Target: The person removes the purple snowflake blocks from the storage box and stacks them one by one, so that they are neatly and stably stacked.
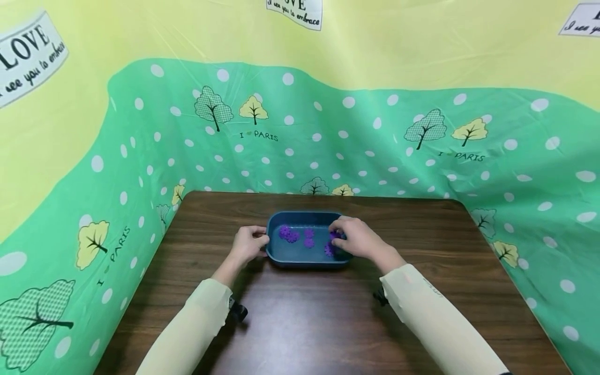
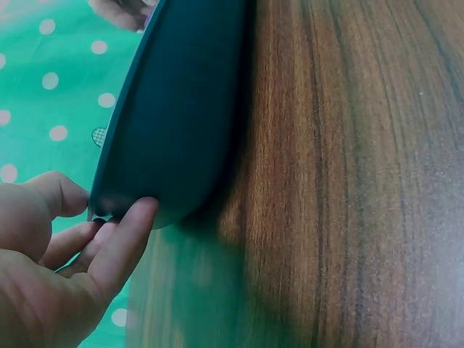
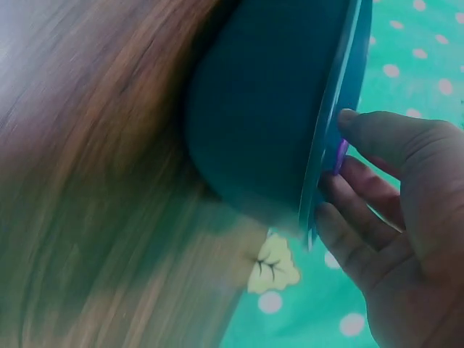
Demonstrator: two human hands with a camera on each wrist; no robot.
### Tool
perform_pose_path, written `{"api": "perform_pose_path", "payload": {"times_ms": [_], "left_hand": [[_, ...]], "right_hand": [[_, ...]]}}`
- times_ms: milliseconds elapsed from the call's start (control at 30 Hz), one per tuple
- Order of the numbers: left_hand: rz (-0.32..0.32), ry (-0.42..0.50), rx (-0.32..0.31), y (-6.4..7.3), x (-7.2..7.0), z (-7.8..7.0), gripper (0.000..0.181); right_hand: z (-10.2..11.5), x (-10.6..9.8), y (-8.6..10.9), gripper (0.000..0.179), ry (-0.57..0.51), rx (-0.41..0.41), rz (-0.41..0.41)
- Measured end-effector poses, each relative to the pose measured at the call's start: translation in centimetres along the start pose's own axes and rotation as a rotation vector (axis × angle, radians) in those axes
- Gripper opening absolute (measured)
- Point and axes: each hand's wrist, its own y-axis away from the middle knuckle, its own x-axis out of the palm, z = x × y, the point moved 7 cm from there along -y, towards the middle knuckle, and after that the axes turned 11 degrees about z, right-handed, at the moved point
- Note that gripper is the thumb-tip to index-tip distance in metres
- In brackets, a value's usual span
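A dark blue oval-cornered tray [image 1: 309, 263] stands on the wooden table, with several purple flower-shaped discs [image 1: 292, 237] lying inside it. My left hand [image 1: 248, 243] grips the tray's left end, thumb by the rim and fingers against the outer wall [image 2: 181, 109]. Over the right end, my right hand [image 1: 357, 237] reaches in with bent fingers. In the right wrist view, a purple disc [image 3: 339, 156] shows edge-on between the thumb and fingers of that hand, just past the rim. Another disc [image 1: 329, 249] lies below that hand, partly covered.
The brown wooden table [image 1: 300, 323] extends around the tray on all sides. A green and yellow printed cloth [image 1: 300, 120] hangs behind and at both sides. Both forearms wear pale sleeves [image 1: 422, 302], with a dark wrist camera [image 1: 239, 311] under the left one.
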Motion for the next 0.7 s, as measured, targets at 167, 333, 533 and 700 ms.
{"api": "perform_pose_path", "payload": {"times_ms": [167,333,533,700], "left_hand": [[-0.003,-0.004,-0.001,0.3,0.2,0.0,0.039],[-0.001,-0.011,0.0,0.4,0.4,-0.1,0.04],[-0.004,-0.016,0.005,0.7,0.4,-0.1,0.041],[-0.005,-0.006,-0.002,0.6,0.3,0.1,0.04]], "right_hand": [[-1.5,-0.9,1.7,0.027,-0.027,0.005,-0.047],[-3.3,-1.7,3.1,0.025,-0.067,0.036,-0.108],[-5.6,-1.3,4.3,0.024,-0.056,0.083,-0.114],[-7.1,-0.3,4.7,0.023,-0.029,0.125,-0.088]]}}
